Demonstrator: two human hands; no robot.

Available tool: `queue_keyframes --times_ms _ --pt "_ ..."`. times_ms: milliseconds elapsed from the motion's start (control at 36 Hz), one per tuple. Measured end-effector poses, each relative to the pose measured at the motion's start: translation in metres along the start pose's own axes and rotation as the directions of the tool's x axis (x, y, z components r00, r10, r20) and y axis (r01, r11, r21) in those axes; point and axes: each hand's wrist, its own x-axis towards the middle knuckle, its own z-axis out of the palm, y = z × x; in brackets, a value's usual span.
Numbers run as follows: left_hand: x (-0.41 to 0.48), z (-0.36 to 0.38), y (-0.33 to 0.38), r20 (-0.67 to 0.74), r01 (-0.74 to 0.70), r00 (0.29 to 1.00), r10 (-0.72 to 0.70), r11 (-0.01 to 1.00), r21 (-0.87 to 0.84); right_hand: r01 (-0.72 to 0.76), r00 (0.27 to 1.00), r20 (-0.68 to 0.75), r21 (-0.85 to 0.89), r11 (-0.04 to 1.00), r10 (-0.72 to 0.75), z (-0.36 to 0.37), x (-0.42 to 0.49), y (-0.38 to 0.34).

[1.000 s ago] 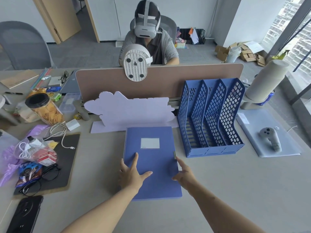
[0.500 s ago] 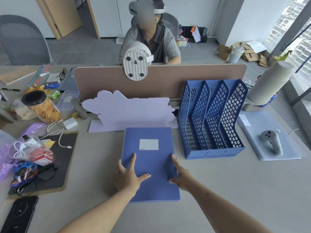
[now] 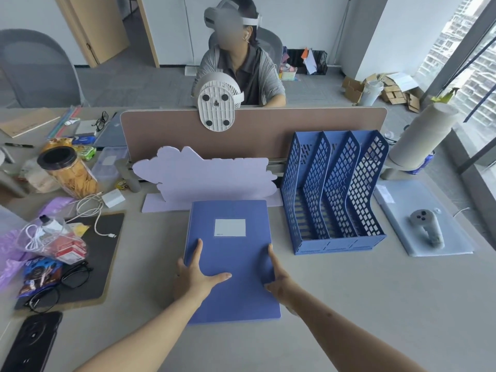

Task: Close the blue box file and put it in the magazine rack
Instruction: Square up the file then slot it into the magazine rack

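Observation:
The blue box file (image 3: 236,253) lies flat and closed on the grey desk, its white label facing up. My left hand (image 3: 194,276) rests on its left part, fingers spread, with the fingertips over the left edge and the thumb across the cover. My right hand (image 3: 276,277) presses against the file's right edge, fingers along the side. The blue magazine rack (image 3: 338,237) with three slots stands upright just right of the file, all slots bare.
A lilac cloud-shaped board (image 3: 204,178) stands behind the file against the brown divider (image 3: 268,135). To the left lie a black pad (image 3: 104,253), glasses, cables and a snack jar (image 3: 68,171). Right of the rack a controller (image 3: 428,229) rests on a sheet. A person sits opposite.
My right hand has slid from the clasp up onto the file's right edge, and the small flap at that edge no longer shows. The left hand stays on the cover.

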Motion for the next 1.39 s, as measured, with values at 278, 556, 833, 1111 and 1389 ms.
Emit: queue_keyframes --times_ms 278,556,833,1111,1389 --pt "-0.012 -0.033 0.008 -0.241 -0.316 0.936 0.258 0.916 -0.247 0.254 0.932 -0.242 -0.091 0.963 -0.269 0.003 -0.024 -0.06" --pt "-0.007 -0.049 0.079 -0.21 -0.565 0.825 0.525 0.745 -0.354 0.398 0.842 -0.313 -0.187 0.898 -0.438 -0.075 -0.067 -0.121" --pt "-0.022 -0.024 0.169 0.018 -0.675 0.668 0.744 0.616 -0.406 0.427 0.761 -0.358 -0.353 0.833 -0.542 -0.154 -0.141 -0.124" --pt "-0.046 0.027 0.244 0.09 -0.719 0.571 0.816 0.55 -0.425 0.241 0.584 -0.61 -0.501 0.831 -0.536 -0.178 -0.184 -0.111" --pt "-0.067 0.025 0.301 0.304 -0.344 0.723 0.621 0.705 -0.621 0.106 0.539 -0.667 -0.553 0.827 -0.515 -0.164 -0.159 -0.117"
